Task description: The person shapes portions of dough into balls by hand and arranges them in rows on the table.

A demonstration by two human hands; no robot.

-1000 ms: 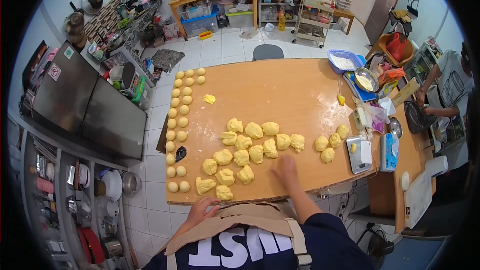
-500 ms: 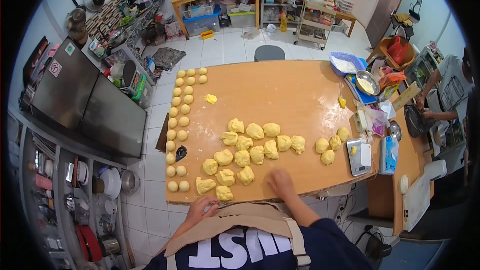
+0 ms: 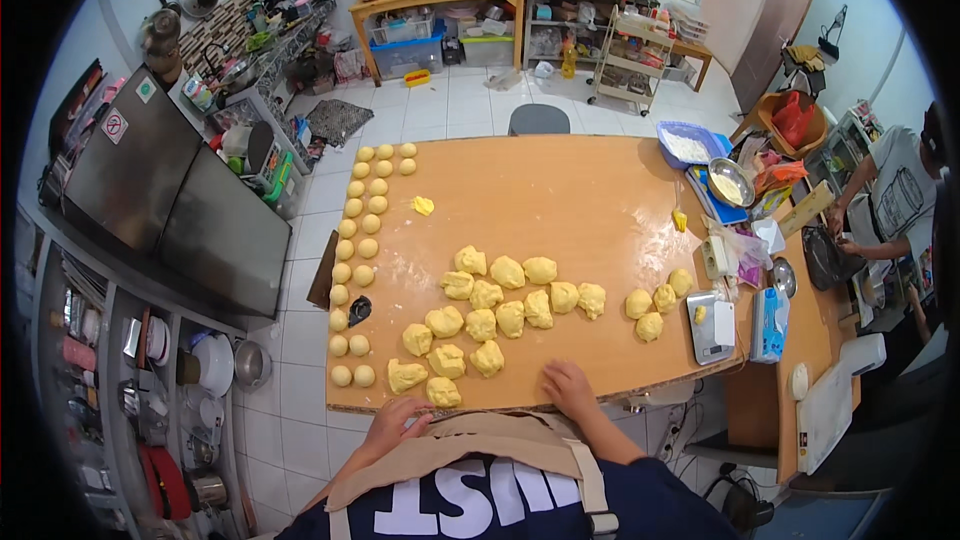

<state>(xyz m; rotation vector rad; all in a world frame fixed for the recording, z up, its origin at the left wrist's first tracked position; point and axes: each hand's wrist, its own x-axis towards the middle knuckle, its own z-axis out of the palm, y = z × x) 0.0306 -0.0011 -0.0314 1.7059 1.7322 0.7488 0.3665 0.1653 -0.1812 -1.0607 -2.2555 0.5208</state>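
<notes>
My left hand [image 3: 395,422] rests at the near edge of the wooden table [image 3: 600,165], its fingers laid loosely apart with nothing in them. Just beyond it sits a rough yellow dough lump [image 3: 443,392], next to another dough piece [image 3: 406,375]. My right hand [image 3: 570,390] lies on the tabletop near the same edge, fingers stretched out and holding nothing. Several more uneven dough portions [image 3: 481,323] spread across the table ahead of both hands. Smooth round dough balls [image 3: 366,247] line the left side, and a small cluster of dough pieces [image 3: 650,326] lies to the right.
A digital scale [image 3: 711,328] with a bit of dough on it stands at the right, beside a blue packet [image 3: 770,325]. Behind are a metal bowl [image 3: 731,183] and a blue basket [image 3: 688,146] of white powder. A dark fridge [image 3: 170,190] stands left; a co-worker [image 3: 890,190] handles a black bag.
My right hand has drawn back slightly toward the near edge and settled on the tabletop. My left hand stays nearly in place. The whole view has shifted slightly.
</notes>
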